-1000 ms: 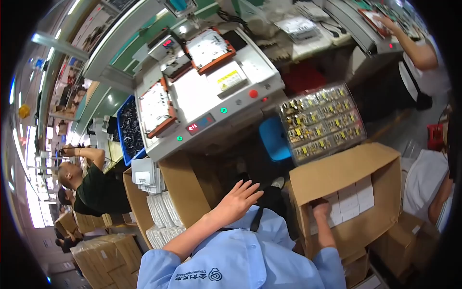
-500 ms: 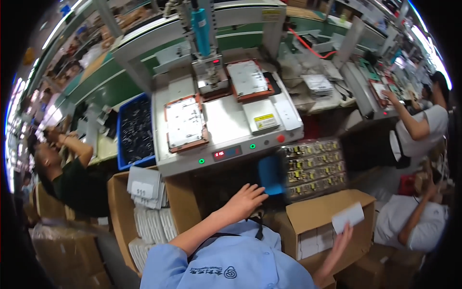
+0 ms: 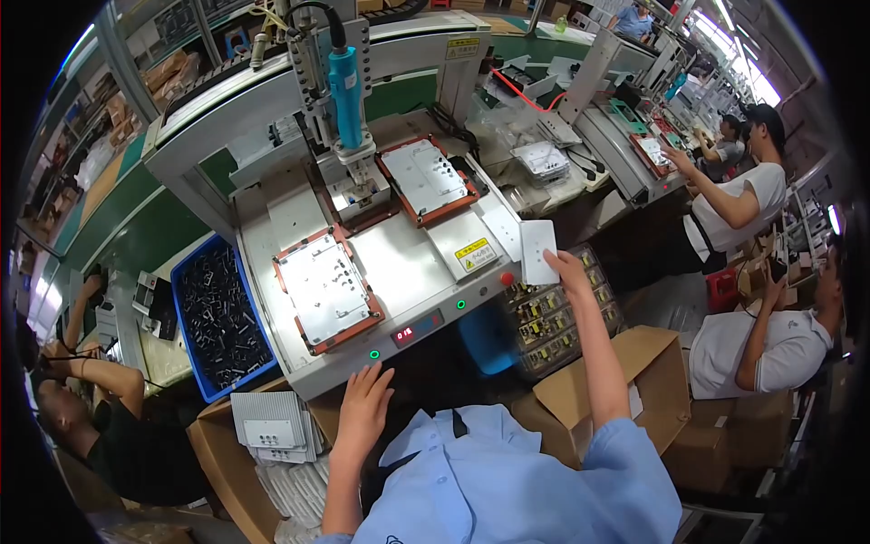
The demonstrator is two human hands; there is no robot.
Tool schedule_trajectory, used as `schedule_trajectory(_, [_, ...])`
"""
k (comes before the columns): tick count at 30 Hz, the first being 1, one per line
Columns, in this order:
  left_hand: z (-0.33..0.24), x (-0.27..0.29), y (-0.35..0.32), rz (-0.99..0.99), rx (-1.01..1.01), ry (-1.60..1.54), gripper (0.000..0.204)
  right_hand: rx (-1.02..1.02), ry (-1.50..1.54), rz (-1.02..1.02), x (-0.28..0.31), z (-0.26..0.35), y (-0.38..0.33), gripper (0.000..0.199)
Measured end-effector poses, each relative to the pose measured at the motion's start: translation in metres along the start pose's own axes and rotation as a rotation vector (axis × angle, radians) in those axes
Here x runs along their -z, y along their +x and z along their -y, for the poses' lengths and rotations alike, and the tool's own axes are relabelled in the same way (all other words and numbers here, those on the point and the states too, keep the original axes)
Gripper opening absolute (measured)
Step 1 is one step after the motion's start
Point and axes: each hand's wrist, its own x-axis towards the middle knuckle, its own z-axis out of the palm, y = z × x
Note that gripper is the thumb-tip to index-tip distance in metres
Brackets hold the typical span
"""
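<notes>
A thin, white, rounded-corner panel [image 3: 537, 251] is grasped in the right grip [image 3: 569, 272], the left grip [image 3: 365, 401] released, near a shiny metal surface [image 3: 403, 247], with people [image 3: 759, 195] at right.

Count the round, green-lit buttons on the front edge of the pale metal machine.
2: one button left of the red-lit digital display, just beyond the left hand; the other button right of that display, toward the round red knob.

yellow warning label [image 3: 476, 255] on white block [image 3: 449, 232] | second yellow label [image 3: 462, 47] on gantry beam [image 3: 403, 62] | red digits [image 3: 404, 335] on display [image 3: 433, 322]
</notes>
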Motion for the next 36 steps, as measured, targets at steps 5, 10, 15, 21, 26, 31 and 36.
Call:
schedule_trajectory(5, [0.007, 0.004, -0.009, -0.055, 0.138, -0.002, 0.034, -0.049, -0.086, 0.097, -0.016, -0.002, 0.056, 0.045])
schedule_trajectory(10, [0.002, 0.003, -0.005, -0.134, 0.254, 0.005, 0.033, -0.092, -0.088, 0.145, -0.036, 0.042, 0.026, 0.04])
schedule_trajectory(15, [-0.025, -0.008, 0.028, -0.191, 0.4, -0.318, 0.031, -0.07, 0.024, 0.437, -0.094, 0.057, -0.047, 0.033])
schedule_trajectory(21, [-0.007, -0.086, 0.073, 0.055, 0.765, -1.176, 0.042, -0.193, 0.157, 0.567, -0.178, 0.013, -0.091, 0.034])
schedule_trajectory(26, [0.007, -0.102, 0.087, -0.104, 0.79, -1.551, 0.039, -0.019, 0.096, 0.486, -0.188, -0.018, -0.083, 0.042])
schedule_trajectory(31, [0.015, -0.11, 0.085, -0.172, 0.802, -1.586, 0.035, -0.074, 0.23, 0.532, -0.193, -0.022, -0.076, 0.037])
schedule_trajectory(36, [0.022, -0.116, 0.081, -0.217, 0.861, -1.233, 0.035, -0.285, 0.176, 0.594, -0.188, -0.002, -0.079, 0.039])
